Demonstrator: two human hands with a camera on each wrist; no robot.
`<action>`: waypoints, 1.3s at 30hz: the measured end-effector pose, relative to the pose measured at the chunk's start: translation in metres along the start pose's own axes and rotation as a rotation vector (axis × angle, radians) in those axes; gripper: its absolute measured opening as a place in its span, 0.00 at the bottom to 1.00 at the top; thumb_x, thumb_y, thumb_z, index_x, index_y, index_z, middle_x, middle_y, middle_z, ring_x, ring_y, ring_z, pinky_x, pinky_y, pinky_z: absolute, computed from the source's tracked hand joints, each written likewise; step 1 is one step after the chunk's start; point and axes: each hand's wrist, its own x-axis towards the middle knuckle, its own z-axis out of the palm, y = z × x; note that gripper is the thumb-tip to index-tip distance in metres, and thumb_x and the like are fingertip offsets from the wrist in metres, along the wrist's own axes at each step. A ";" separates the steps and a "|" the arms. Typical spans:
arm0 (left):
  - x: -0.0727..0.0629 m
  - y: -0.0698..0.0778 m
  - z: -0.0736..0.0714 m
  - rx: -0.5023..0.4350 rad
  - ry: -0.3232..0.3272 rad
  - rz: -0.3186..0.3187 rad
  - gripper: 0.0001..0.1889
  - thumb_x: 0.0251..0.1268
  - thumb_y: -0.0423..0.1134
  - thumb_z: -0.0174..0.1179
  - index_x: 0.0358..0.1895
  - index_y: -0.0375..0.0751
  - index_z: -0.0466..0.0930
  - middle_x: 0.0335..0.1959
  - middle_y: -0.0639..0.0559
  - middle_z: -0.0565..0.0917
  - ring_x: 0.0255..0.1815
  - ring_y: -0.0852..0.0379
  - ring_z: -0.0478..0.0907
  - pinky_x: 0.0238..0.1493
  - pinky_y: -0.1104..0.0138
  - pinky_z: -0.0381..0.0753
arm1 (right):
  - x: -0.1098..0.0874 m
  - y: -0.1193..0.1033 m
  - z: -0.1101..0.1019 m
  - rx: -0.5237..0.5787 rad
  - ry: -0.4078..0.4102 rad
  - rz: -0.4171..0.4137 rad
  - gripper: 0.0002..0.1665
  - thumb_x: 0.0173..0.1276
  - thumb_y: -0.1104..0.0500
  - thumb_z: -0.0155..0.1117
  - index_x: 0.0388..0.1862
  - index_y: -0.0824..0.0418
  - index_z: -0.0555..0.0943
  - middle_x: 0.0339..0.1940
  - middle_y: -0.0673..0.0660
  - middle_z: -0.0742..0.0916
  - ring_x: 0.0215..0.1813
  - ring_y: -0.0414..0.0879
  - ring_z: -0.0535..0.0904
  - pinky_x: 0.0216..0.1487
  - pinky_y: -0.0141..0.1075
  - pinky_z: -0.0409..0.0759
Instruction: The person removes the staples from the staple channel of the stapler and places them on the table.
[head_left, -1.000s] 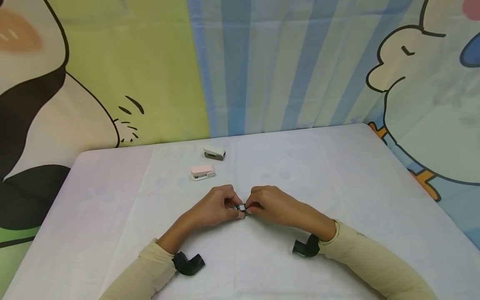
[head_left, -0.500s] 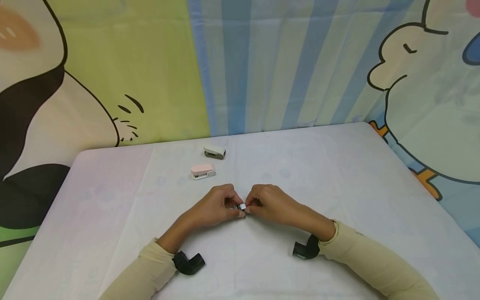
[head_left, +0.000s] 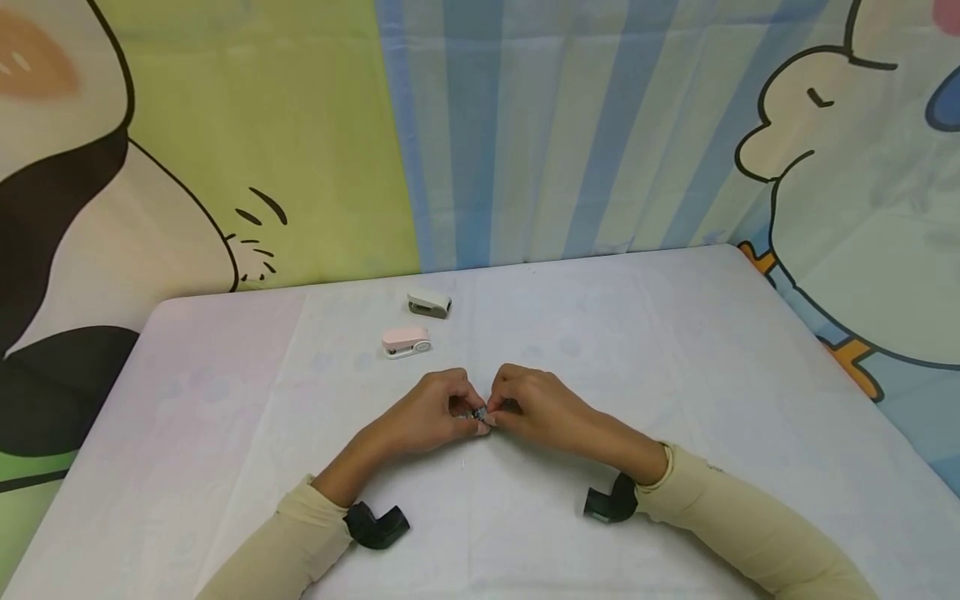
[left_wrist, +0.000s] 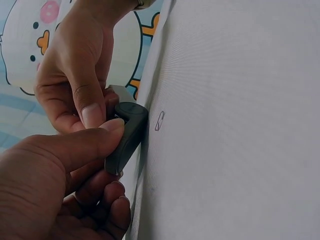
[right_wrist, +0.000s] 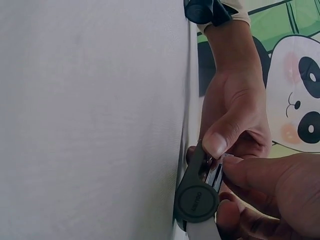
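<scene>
1. While the head view shows only a sliver of metal between the fingers, the left wrist view reveals a dark green stapler (left_wrist: 131, 134) held there.
2. The left hand (head_left: 431, 417) has its thumb and fingers clamped on the stapler's body.
3. The right hand (head_left: 546, 407) has its fingers pinched together at the other side of the same stapler; exactly which part they grip is hidden.
4. Only the right wrist view shows the metal rail (right_wrist: 215, 175), just beside both thumbs, and the lettered round hinge (right_wrist: 197, 203).
5. On the surface (head_left: 600, 333), beyond the left fingers, lie a pink stapler (head_left: 406, 342) and, farther off, a white stapler (head_left: 429, 303).
6. A small wire clip (left_wrist: 159, 121), barely discernible in the head view, lies nearer the person than the fingers.
</scene>
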 end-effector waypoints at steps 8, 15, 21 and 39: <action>0.000 -0.001 -0.001 0.004 -0.010 -0.003 0.08 0.52 0.38 0.74 0.35 0.45 0.87 0.29 0.57 0.76 0.32 0.59 0.73 0.33 0.68 0.74 | 0.000 0.003 -0.003 0.046 0.029 -0.055 0.07 0.60 0.68 0.70 0.26 0.57 0.85 0.37 0.47 0.84 0.33 0.40 0.79 0.34 0.29 0.76; -0.001 -0.005 -0.001 0.021 -0.035 -0.021 0.07 0.52 0.37 0.74 0.34 0.46 0.87 0.28 0.57 0.75 0.31 0.60 0.72 0.32 0.68 0.73 | 0.001 0.005 -0.006 0.103 0.053 -0.057 0.06 0.60 0.68 0.67 0.27 0.59 0.87 0.38 0.47 0.84 0.34 0.36 0.77 0.34 0.30 0.77; 0.001 -0.007 0.000 0.030 -0.047 0.000 0.07 0.53 0.36 0.74 0.35 0.43 0.87 0.28 0.57 0.75 0.31 0.60 0.71 0.32 0.68 0.73 | 0.002 0.014 -0.016 0.136 0.160 -0.065 0.04 0.62 0.67 0.68 0.29 0.62 0.87 0.39 0.48 0.85 0.33 0.38 0.77 0.31 0.35 0.76; 0.000 -0.007 0.001 0.041 -0.039 -0.028 0.08 0.54 0.37 0.73 0.37 0.45 0.86 0.30 0.58 0.76 0.31 0.61 0.72 0.32 0.68 0.73 | 0.034 0.073 -0.048 0.078 0.328 0.140 0.02 0.62 0.66 0.70 0.33 0.62 0.89 0.39 0.53 0.87 0.28 0.45 0.75 0.27 0.35 0.71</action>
